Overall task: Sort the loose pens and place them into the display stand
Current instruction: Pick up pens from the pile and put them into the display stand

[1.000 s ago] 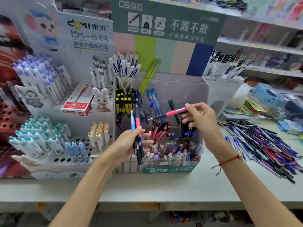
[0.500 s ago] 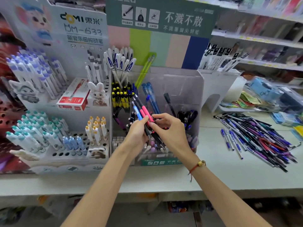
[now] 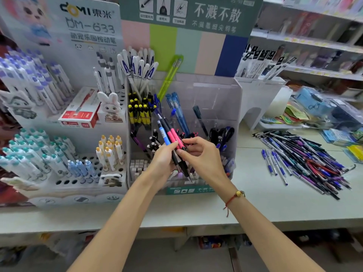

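Gripping one pen bundle [image 3: 172, 141], both hands [image 3: 184, 156] meet.

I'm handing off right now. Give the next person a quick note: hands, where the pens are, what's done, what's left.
Left hand: grips a small bundle of pens, pink and blue barrels, tips down.
Right hand: pinches the same bundle.
Both are held in front of the clear display stand.
Done: several stand compartments already hold pens.
Left: slot this bundle, then sort the big loose pile on the counter to the right.
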{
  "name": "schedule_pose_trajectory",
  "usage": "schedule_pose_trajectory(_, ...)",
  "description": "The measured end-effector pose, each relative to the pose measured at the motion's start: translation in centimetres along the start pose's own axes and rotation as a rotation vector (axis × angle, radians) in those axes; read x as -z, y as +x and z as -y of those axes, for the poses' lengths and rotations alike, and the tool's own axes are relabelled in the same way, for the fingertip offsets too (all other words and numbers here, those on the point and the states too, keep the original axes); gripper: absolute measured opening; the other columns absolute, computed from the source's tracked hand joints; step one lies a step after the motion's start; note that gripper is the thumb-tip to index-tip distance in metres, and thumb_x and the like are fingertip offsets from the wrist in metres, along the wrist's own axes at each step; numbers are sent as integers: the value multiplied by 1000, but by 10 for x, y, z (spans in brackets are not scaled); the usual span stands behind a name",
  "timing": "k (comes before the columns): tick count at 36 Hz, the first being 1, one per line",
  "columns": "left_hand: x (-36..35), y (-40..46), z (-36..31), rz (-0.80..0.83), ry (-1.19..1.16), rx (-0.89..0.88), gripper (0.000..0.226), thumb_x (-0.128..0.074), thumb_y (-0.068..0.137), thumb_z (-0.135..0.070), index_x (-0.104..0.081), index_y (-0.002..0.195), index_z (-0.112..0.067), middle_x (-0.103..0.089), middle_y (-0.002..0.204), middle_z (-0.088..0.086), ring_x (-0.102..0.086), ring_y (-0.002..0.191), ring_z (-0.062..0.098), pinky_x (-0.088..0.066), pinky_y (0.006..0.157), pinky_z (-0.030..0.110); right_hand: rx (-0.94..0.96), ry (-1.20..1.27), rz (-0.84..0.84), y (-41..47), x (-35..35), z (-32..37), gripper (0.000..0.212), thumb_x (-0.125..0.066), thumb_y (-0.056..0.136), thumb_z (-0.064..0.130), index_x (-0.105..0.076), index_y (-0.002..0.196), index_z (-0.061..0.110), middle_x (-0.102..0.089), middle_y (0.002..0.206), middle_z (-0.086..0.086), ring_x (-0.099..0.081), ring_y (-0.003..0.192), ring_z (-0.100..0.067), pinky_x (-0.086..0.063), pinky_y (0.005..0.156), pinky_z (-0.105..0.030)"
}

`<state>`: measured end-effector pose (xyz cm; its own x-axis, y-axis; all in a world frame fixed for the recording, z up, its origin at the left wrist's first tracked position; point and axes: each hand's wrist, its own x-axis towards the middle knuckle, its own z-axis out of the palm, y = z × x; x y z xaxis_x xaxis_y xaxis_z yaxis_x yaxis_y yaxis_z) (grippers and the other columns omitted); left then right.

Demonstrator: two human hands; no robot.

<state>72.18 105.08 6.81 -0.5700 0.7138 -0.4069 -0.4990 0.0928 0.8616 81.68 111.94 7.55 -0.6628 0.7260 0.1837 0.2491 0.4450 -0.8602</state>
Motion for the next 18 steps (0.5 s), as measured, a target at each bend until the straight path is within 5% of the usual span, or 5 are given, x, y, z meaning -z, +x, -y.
schedule_pose_trajectory(6, -2, -1, 0, 24, 64, 14, 28, -42, 101, -26, -53, 123, -11, -62, 119, 19, -63, 103, 31, -42, 103, 55, 23, -32, -58, -4, -7, -6, 31, -80, 76, 25, -67, 104, 23, -74, 84, 4, -70, 74, -2, -59, 72, -25)
schedule_pose_trajectory(11, -3, -4, 1, -8, -60, -7, 26, -39, 103, -18, -56, 114, -2, -65, 93, 13, -62, 80, 21, -52, 77, 36, 44, 0, -130, -8, -11, -6, 28, -74, 83, 17, -70, 111, 20, -72, 88, 10, -66, 76, 5, -57, 73, -20)
schedule_pose_trajectory(14, -1, -6, 3, -53, -113, 20, 25, -36, 104, -17, -51, 120, -5, -65, 101, 11, -64, 82, 20, -53, 77, 44, 52, 48, -165, -12, -11, -2, 28, -66, 90, 12, -66, 117, 17, -62, 84, 22, -59, 73, 17, -47, 66, -6)
schedule_pose_trajectory(18, 15, -11, -1, -101, -85, -7, 20, -38, 104, -16, -56, 102, -7, -63, 87, 1, -63, 64, 12, -56, 61, 34, -33, 116, -217, -7, 17, -2, 24, -51, 97, 10, -59, 116, 22, -64, 83, 7, -65, 65, -15, -56, 60, -31)
